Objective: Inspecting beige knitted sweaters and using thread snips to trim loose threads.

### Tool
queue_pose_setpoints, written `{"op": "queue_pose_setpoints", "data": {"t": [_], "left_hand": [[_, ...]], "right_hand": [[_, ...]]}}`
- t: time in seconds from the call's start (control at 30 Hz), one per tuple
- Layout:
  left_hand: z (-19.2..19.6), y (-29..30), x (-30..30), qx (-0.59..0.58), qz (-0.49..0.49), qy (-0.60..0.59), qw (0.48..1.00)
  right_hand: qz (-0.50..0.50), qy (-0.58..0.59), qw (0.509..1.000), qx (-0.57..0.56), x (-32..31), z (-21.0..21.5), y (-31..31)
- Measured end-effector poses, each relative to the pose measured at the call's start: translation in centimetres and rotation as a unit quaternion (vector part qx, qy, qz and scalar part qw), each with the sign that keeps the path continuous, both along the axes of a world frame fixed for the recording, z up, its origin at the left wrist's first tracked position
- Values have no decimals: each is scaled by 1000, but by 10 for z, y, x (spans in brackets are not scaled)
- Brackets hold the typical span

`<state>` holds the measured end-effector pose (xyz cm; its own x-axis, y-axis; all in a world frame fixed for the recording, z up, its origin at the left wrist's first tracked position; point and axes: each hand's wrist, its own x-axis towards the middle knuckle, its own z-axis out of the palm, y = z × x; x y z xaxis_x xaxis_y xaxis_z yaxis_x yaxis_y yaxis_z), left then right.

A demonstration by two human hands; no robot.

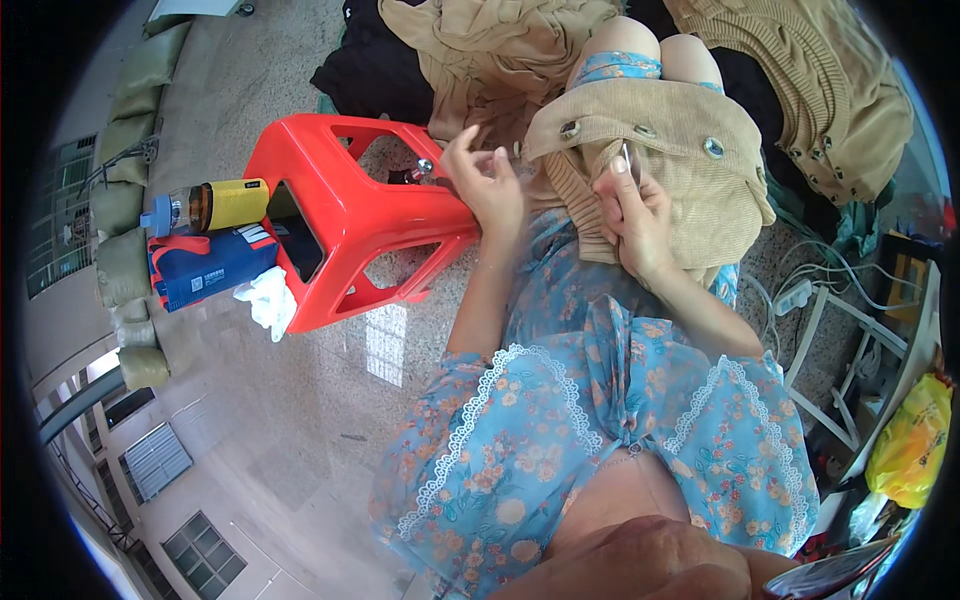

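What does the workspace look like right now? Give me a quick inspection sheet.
Surface: speckled stone floor; work rests on the person's lap.
Job's things: tan knit cardigan with metal buttons, on the knees.
Clutter: red plastic stool, yellow bottle, blue box, white cloth, more tan garments, yellow bag.
Grippers: left hand raised, fingers pinched, holding nothing I can make out; right hand grips the cardigan's edge.
Cables: white power strip and cords.
Surroundings: sandbags along the left.

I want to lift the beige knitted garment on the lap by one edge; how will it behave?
The beige knitted garment will probably flop and drape, as it already folds over the knees. Its metal buttons may weigh one edge down. The right hand pinches it.
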<state>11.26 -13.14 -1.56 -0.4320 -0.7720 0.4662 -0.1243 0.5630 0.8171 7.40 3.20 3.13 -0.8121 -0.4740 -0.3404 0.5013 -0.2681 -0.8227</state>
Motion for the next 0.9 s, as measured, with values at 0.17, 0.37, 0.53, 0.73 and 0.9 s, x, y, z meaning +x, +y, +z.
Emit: {"op": "queue_pose_setpoints", "data": {"t": [0.17, 0.37, 0.53, 0.73, 0.9], "left_hand": [[21, 10, -28, -48, -237, 6, 970], [22, -4, -28, 11, -377, -127, 918], [9, 3, -13, 114, -327, -89, 934], [5, 19, -12, 93, -235, -61, 966], [8, 20, -11, 130, -222, -117, 959]], "right_hand": [[-21, -25, 999, -7, 0, -1, -3], [-35, -3, 999, -12, -6, -5, -7], [7, 26, 997, 79, -20, -4, -9], [10, 8, 997, 70, -24, -5, -10], [20, 9, 996, 87, -24, -7, -7]]}}
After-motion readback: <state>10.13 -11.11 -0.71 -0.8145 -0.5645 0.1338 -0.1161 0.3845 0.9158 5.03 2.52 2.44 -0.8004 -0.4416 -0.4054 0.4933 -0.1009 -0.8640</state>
